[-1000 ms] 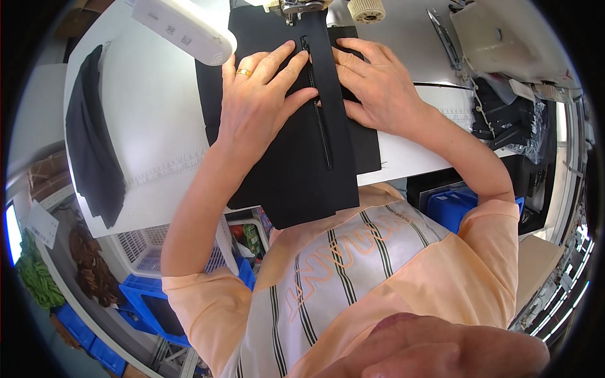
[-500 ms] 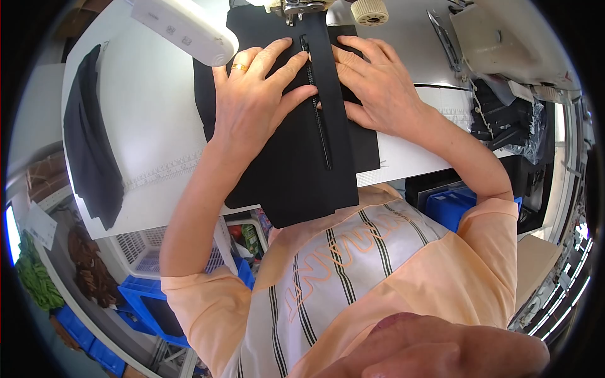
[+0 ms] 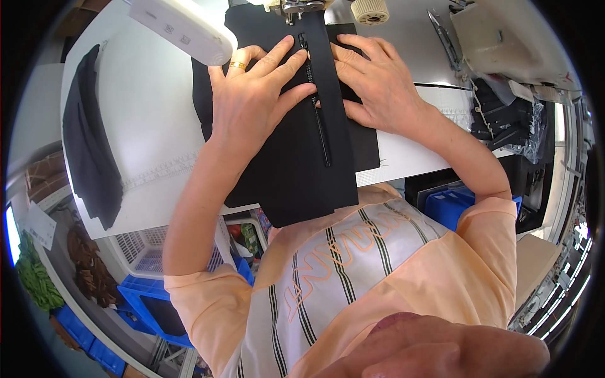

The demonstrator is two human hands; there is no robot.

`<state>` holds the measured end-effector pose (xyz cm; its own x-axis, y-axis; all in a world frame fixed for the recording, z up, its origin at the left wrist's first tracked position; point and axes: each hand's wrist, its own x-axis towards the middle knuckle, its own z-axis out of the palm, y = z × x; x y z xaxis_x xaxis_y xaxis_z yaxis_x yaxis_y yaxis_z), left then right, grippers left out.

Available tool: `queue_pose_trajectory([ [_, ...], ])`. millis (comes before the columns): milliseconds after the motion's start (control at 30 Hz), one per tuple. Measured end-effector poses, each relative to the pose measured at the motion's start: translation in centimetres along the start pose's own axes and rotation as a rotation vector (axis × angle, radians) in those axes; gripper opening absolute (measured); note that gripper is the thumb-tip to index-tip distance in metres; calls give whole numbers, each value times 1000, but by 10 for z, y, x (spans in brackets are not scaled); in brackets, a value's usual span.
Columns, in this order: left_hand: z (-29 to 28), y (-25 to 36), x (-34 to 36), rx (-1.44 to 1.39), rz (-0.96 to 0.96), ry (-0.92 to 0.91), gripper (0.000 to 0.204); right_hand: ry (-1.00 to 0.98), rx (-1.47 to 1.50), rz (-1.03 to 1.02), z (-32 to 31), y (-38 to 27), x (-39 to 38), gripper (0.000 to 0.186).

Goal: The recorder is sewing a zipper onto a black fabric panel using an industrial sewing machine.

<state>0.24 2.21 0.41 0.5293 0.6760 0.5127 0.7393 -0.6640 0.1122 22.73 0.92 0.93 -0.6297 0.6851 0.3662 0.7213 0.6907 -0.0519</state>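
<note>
Black fabric [image 3: 277, 183] with a black zipper [image 3: 321, 135] running down it lies on the white table under a sewing machine's presser foot [image 3: 296, 11]. My left hand [image 3: 252, 94] rests on the fabric left of the zipper, fingers spread and thumb close to the teeth. A ring is on one finger. My right hand [image 3: 378, 88] is at the right edge of a long black strip beside the zipper, its fingers stretched and apart. Some of its fingertips seem tucked beneath that strip, so they are partly hidden. More black fabric [image 3: 367, 148] shows underneath.
A white device [image 3: 183, 28] juts in at the upper left. Folded black cloth [image 3: 94, 138] hangs over the table's left side. Tweezers [image 3: 444, 38] lie by the machine, and black pieces in plastic [image 3: 510, 116] sit right. Below are a white basket [image 3: 151, 249] and blue crates [image 3: 148, 299].
The fabric and zipper have shifted very slightly away from me, toward the machine. My left hand has moved a little to the left and away; my right hand has hardly moved.
</note>
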Motion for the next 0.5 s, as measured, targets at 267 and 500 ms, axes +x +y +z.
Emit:
queue_pose_trajectory([
  [267,4,-5,2,5,7,19,42,8,11,6,3,0,3,46],
  [500,5,-8,7,20,10,24,41,10,-37,12,5,5,5,46],
])
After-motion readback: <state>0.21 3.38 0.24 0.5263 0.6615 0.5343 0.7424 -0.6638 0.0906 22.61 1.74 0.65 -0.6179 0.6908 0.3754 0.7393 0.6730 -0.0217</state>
